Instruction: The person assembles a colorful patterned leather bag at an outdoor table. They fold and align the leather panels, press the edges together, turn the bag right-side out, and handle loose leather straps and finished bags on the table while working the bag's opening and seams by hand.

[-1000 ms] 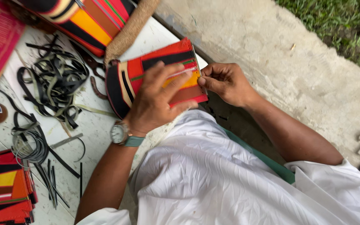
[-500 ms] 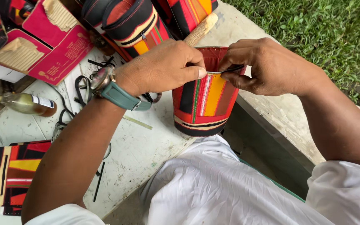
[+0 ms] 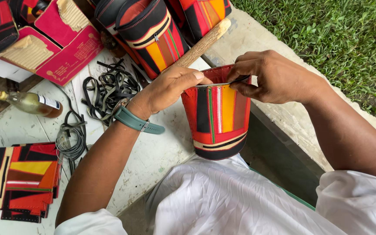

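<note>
- Gripping the near rim of a striped cylindrical bag (image 3: 217, 117) at the centre of the frame, the left hand (image 3: 170, 89) curls closed over the edge, thumb pressed on top of the red, black, yellow and green panel.
- Pinching the same rim from the right, the right hand (image 3: 270, 78) closes finger and thumb on a thin dark strip (image 3: 240, 80) that runs along the bag's open mouth.
- The bag stands upright between both hands, its black-banded base just above the person's white garment (image 3: 240, 200) at the bottom of the frame.
- A green-strapped wristwatch (image 3: 131, 119) circles the left wrist, left of centre.
- Beyond the left hand, a wooden stick (image 3: 201, 43) slants toward the upper middle, resting against more finished striped bags (image 3: 153, 30) along the top edge.
- A tangle of black strips (image 3: 109, 87) lies on the worn white table (image 3: 162, 152) in the upper left of centre, with a coil of grey cord (image 3: 70, 139) just below it.
- A pink cardboard box (image 3: 62, 43) sits open in the upper left; a small glass bottle (image 3: 31, 103) lies on its side at the left edge.
- Flat striped panels (image 3: 20, 180) are stacked in the lower left corner.
- Grass (image 3: 340, 39) fills the upper right, beyond a concrete ledge (image 3: 283, 126).
</note>
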